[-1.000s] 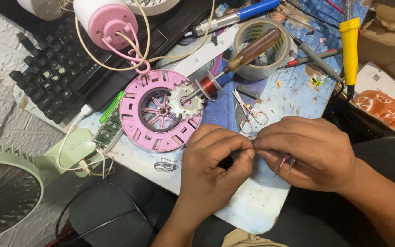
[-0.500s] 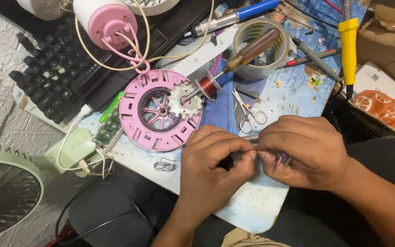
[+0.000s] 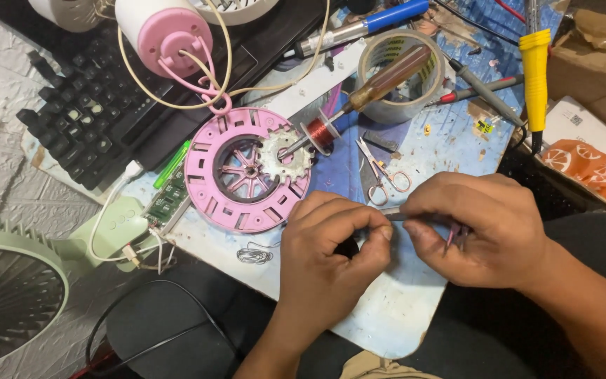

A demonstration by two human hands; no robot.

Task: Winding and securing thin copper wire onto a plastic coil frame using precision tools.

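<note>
My left hand (image 3: 327,256) and my right hand (image 3: 482,228) meet over a pale blue work board (image 3: 394,316), pinching a thin grey strip (image 3: 395,217) between their fingertips. Pink wire ends show under my right fingers. A small dark part sits hidden inside my left palm. Just above the hands lie small scissors (image 3: 381,175). To the left rests a pink round fan housing (image 3: 243,172) with a metal stator and a copper wire spool (image 3: 320,131) on a screwdriver (image 3: 380,84).
A roll of tape (image 3: 401,67), a yellow-handled tool (image 3: 534,67) and a blue-handled soldering iron (image 3: 366,24) lie at the top. A black keyboard (image 3: 78,112) and green fan (image 3: 8,295) are at the left. An orange patterned packet (image 3: 590,168) sits at the right.
My hands have shifted slightly; the right hand has drawn a little to the right along the thin strip. Everything else stays put.
</note>
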